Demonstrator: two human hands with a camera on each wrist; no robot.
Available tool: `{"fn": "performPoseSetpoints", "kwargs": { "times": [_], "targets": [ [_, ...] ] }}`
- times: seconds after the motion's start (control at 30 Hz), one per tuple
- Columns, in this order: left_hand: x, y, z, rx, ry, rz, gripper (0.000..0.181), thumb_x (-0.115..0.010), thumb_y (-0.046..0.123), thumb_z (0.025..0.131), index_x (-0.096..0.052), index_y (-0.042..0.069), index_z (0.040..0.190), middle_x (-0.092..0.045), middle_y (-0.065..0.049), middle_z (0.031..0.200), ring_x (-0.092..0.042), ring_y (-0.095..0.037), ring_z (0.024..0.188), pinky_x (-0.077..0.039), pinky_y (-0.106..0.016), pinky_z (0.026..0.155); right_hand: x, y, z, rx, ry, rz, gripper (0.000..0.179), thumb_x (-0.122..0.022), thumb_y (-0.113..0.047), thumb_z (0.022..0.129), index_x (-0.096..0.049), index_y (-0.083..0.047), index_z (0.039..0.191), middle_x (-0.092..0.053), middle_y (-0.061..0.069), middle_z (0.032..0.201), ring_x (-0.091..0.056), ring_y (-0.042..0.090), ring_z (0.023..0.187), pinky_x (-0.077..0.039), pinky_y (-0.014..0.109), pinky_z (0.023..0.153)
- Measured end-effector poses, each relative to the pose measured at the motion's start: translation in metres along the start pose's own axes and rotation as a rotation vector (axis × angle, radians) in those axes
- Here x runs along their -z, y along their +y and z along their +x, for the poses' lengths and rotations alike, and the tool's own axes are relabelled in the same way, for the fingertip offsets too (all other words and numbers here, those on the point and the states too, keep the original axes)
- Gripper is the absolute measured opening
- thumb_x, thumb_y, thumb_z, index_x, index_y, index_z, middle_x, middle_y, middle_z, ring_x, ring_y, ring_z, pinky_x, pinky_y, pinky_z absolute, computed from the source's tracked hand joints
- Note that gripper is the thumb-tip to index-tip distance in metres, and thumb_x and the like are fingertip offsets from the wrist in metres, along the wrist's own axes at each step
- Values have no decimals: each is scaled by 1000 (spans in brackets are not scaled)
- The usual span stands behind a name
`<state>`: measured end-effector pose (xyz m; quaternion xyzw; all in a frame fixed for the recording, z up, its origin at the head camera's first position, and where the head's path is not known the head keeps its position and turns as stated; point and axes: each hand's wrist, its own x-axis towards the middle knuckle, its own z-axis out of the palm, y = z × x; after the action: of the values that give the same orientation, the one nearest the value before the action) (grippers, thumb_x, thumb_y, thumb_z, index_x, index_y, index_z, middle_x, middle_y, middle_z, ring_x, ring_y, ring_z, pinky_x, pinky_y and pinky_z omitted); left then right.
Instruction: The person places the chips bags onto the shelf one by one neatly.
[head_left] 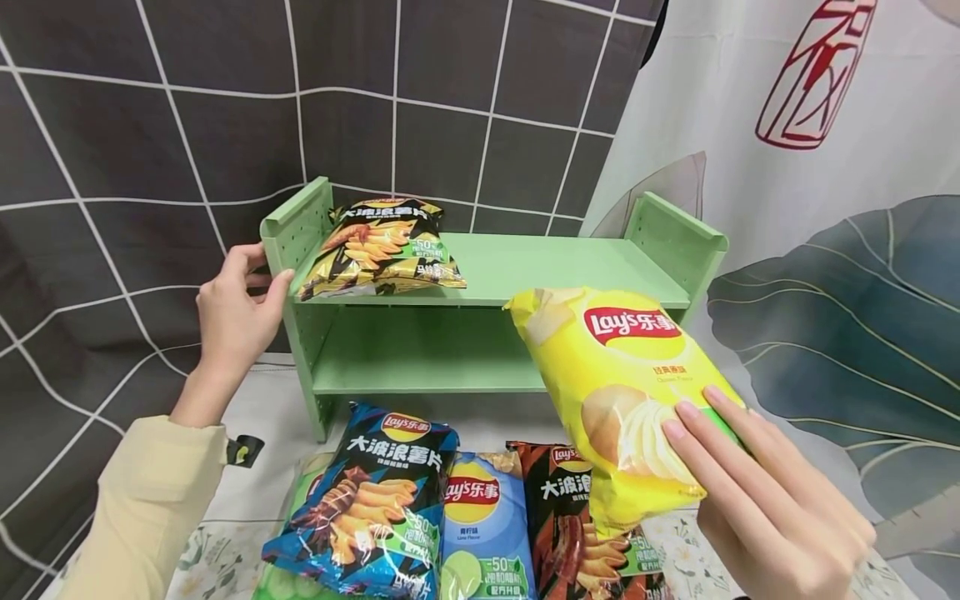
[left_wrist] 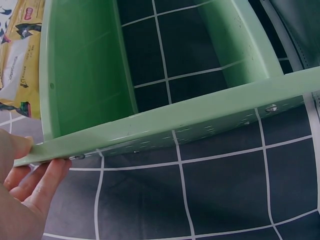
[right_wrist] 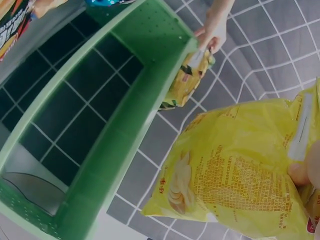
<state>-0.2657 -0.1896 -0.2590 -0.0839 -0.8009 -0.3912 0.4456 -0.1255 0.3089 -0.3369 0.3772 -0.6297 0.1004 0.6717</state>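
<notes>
My right hand (head_left: 780,500) holds a yellow Lay's potato chip bag (head_left: 630,392) in the air, in front of the right part of a green two-tier shelf (head_left: 525,267). The fingers lie over the bag's printed front, and in the right wrist view the thumb presses its back. At the shelf's left side panel my left hand (head_left: 243,308) grips the edge, thumb on the near side and fingers round the outside, as the left wrist view shows. Close to that hand, a black and gold chip bag (head_left: 382,250) lies on the upper tier at its left end.
Before the shelf lie a dark blue chip bag (head_left: 367,500), a light blue lime-flavour bag (head_left: 483,525), a dark red-brown bag (head_left: 555,517) and a partly covered green bag (head_left: 288,579). A dark grid-patterned cloth (head_left: 465,108) hangs behind, with a white curtain (head_left: 720,92) to the right.
</notes>
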Motion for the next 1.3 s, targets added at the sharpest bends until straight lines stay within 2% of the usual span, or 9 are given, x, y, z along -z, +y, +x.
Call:
{"fn": "performPoseSetpoints", "kwargs": {
  "times": [0.07,0.1,0.2,0.4,0.5,0.8,0.93,1.17,1.3],
  "targets": [
    [0,0,0,-3,-1,-1,34,-68,12,87,-60,-4,117,-68,-21,114,-68,-37,92,-34,10,68,-14,-27,61,-6,43,13,21,-62,-12,81,-77,-4,92,-75,17,90,-70,38,90,-53,53,92],
    [0,0,0,-3,-2,-2,34,-68,12,88,-60,-4,117,-68,-21,114,-68,-37,93,-34,10,68,-20,-38,83,-13,56,10,22,-58,-10,82,-77,-4,93,-75,16,90,-71,37,90,-53,50,92],
    [0,0,0,-7,-3,-3,34,-68,12,88,-59,-4,117,-68,-21,114,-69,-37,93,-35,9,68,-29,-47,109,-27,89,-25,23,-56,-8,85,-77,-4,95,-75,14,91,-71,33,91,-54,43,95],
    [1,0,1,-15,9,-3,35,-68,13,88,-60,-4,117,-68,-22,113,-68,-39,92,-35,9,68,-36,-36,108,-37,36,-96,20,-60,-12,89,-77,-8,99,-75,12,94,-71,33,92,-53,43,96],
    [1,0,0,-19,12,3,34,-67,12,88,-59,-5,116,-68,-22,113,-68,-39,92,-32,10,68,-45,-34,114,-12,49,-107,22,-59,-7,88,-77,-9,99,-76,11,93,-72,31,89,-55,44,94],
    [2,2,-2,-32,1,13,34,-66,10,88,-58,-7,117,-67,-23,114,-69,-39,92,-29,12,68,-66,-36,128,39,51,-83,30,-52,1,88,-76,-10,103,-75,12,88,-71,30,90,-49,31,103],
    [2,2,-3,-34,8,13,34,-67,9,88,-58,-7,116,-67,-23,113,-69,-39,92,-30,12,68,-74,-34,124,71,11,-105,27,-54,0,90,-76,-9,103,-76,11,90,-70,32,87,-53,38,97],
    [2,1,-3,-35,4,8,34,-67,10,88,-58,-6,117,-67,-23,113,-69,-39,92,-31,11,69,-80,-31,113,74,-85,-140,34,-49,3,89,-75,-10,106,-75,8,101,-70,33,91,-54,53,72],
    [1,2,-2,-33,2,0,34,-67,10,88,-58,-6,117,-68,-23,114,-69,-39,92,-31,11,69,-82,-30,112,50,-109,-141,35,-49,5,88,-74,-10,108,-74,7,104,-70,33,93,-54,53,72]
  ]
}}
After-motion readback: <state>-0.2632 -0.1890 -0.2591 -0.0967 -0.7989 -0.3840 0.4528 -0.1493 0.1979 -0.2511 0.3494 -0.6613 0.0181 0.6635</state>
